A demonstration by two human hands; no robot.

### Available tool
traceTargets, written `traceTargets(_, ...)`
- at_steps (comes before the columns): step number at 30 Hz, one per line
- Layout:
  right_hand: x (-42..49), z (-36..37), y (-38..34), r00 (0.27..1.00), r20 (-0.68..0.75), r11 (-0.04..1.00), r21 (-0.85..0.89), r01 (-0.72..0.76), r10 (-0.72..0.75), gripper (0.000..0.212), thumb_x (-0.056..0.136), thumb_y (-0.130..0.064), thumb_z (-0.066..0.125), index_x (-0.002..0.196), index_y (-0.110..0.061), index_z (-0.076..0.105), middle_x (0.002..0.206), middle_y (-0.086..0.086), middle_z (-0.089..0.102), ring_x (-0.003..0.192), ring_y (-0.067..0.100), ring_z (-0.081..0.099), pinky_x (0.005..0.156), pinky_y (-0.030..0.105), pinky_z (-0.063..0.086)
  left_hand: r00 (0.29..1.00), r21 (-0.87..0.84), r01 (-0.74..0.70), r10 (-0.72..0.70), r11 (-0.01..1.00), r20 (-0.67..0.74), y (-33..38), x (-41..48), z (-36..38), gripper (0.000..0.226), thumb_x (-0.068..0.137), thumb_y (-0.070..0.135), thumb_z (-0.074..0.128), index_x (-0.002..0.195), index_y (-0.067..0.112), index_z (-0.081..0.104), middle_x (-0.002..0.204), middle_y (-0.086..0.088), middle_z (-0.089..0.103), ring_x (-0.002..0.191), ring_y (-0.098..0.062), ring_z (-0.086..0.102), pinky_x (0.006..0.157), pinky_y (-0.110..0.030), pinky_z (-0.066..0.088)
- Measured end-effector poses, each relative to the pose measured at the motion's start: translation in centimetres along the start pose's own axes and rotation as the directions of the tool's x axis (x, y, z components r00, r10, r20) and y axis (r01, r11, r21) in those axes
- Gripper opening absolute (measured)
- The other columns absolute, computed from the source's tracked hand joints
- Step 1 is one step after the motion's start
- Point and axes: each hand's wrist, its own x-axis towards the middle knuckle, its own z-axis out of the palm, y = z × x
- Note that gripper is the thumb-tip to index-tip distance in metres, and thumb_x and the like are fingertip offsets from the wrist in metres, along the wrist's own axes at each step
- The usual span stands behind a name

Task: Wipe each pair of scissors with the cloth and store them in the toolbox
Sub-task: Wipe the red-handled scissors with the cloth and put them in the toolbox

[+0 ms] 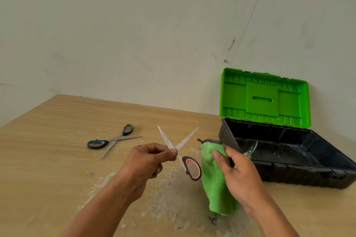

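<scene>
My left hand point(149, 161) pinches a pair of scissors with pink-and-black handles point(190, 167) near the pivot, blades spread wide in an X above the table. My right hand point(237, 175) grips a green cloth point(215, 184) just right of those scissors, not touching the blades. A second pair with blue-and-black handles point(115, 139) lies open on the table to the left. The toolbox point(289, 171), black with a raised green lid point(264, 98), stands at the right. Inside it, the blades of another pair of scissors point(251, 150) show behind my right hand.
The wooden table point(57, 159) has a pale dusty smear point(173, 198) under my hands. A plain wall rises behind the table, and the toolbox lid leans back toward it.
</scene>
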Motion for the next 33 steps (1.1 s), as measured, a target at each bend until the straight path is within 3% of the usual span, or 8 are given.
traceTargets(4, 0.1, 1.2, 0.0, 0.987, -0.124, 0.950, 0.306, -0.060, 0.102, 0.015, 0.095, -0.039, 0.061, 0.100, -0.035, 0.075, 0.097, -0.010, 0.080, 0.092, 0.010, 0.076, 0.086, 0.038, 0.060, 1.000, 0.076, -0.020, 0.022, 0.997, -0.017, 0.2, 0.3, -0.4, 0.018, 0.072, 0.021, 0.085, 0.076, 0.006, 0.077, 0.068, -0.007, 0.069, 0.048, -0.012, 0.037, 0.047, -0.023, 0.032)
traceTargets(7, 0.0, 2.0, -0.2, 0.980, -0.106, 0.859, 0.503, -0.094, 0.170, 0.025, 0.092, -0.040, 0.061, 0.102, -0.025, 0.077, 0.097, 0.000, 0.081, 0.090, 0.017, 0.077, 0.081, 0.037, 0.059, 0.999, 0.067, -0.029, 0.030, 0.997, -0.016, -0.2, 0.3, 0.1, 0.020, 0.072, 0.019, 0.085, 0.079, 0.002, 0.077, 0.063, -0.006, 0.065, 0.047, -0.012, 0.034, 0.042, -0.019, 0.032)
traceTargets(12, -0.2, 2.8, 0.2, 0.979, -0.087, 0.774, 0.627, -0.092, 0.187, 0.032, 0.098, -0.037, 0.054, 0.104, -0.016, 0.077, 0.105, 0.008, 0.080, 0.106, 0.027, 0.074, 0.095, 0.044, 0.056, 0.997, 0.139, -0.074, 0.074, 0.988, 0.000, -0.8, 0.0, 1.2, 0.020, 0.071, 0.017, 0.086, 0.079, 0.001, 0.077, 0.053, 0.004, 0.062, 0.036, 0.000, 0.042, 0.041, -0.013, 0.036)
traceTargets(15, -0.6, 2.9, 0.6, 0.971, 0.050, 0.652, 0.733, -0.194, 0.233, 0.033, 0.100, -0.032, 0.053, 0.111, -0.010, 0.075, 0.116, 0.017, 0.076, 0.115, 0.035, 0.069, 0.104, 0.050, 0.051, 0.990, 0.162, -0.123, 0.133, 0.979, -0.047, -1.2, 0.0, 1.6, 0.017, 0.072, 0.018, 0.086, 0.076, 0.004, 0.077, 0.050, 0.010, 0.061, 0.038, 0.003, 0.047, 0.045, -0.013, 0.039)
traceTargets(19, -1.2, 3.2, 0.8, 0.960, 0.207, 0.627, 0.727, -0.279, 0.187, 0.026, 0.095, -0.017, 0.061, 0.118, -0.011, 0.071, 0.118, 0.020, 0.074, 0.112, 0.037, 0.071, 0.102, 0.052, 0.052, 0.974, 0.205, -0.189, 0.210, 0.960, -0.083, -1.7, -0.1, 2.1, 0.015, 0.070, 0.024, 0.087, 0.070, 0.013, 0.078, 0.058, 0.006, 0.068, 0.048, 0.003, 0.055, 0.051, -0.014, 0.045)
traceTargets(22, -1.2, 3.3, 0.9, 0.969, 0.166, 0.694, 0.677, -0.245, 0.181, 0.039, 0.083, -0.009, 0.075, 0.121, -0.011, 0.064, 0.112, 0.022, 0.075, 0.107, 0.040, 0.072, 0.103, 0.059, 0.052, 0.967, 0.272, -0.221, 0.246, 0.936, -0.061, -2.2, -0.3, 2.5, 0.016, 0.068, 0.028, 0.088, 0.068, 0.015, 0.078, 0.069, -0.004, 0.073, 0.059, -0.003, 0.060, 0.059, -0.019, 0.052)
traceTargets(25, -1.2, 3.7, 1.1, 0.975, 0.117, 0.728, 0.649, -0.220, 0.190, 0.045, 0.079, -0.008, 0.078, 0.121, -0.009, 0.059, 0.109, 0.023, 0.075, 0.105, 0.042, 0.072, 0.099, 0.063, 0.052, 0.963, 0.325, -0.242, 0.267, 0.914, -0.036, -2.6, -0.8, 3.1, 0.021, 0.067, 0.032, 0.088, 0.068, 0.015, 0.077, 0.068, -0.009, 0.071, 0.053, -0.003, 0.053, 0.053, -0.016, 0.048)
traceTargets(33, -1.1, 4.0, 1.1, 0.972, 0.096, 0.667, 0.713, -0.217, 0.213, 0.044, 0.078, -0.009, 0.079, 0.118, -0.003, 0.060, 0.106, 0.024, 0.075, 0.101, 0.043, 0.073, 0.092, 0.060, 0.057, 0.932, 0.411, -0.323, 0.363, 0.853, -0.019, -3.1, -1.1, 3.7, 0.018, 0.071, 0.033, 0.086, 0.067, 0.020, 0.075, 0.067, -0.012, 0.070, 0.052, -0.010, 0.052, 0.050, -0.023, 0.048)
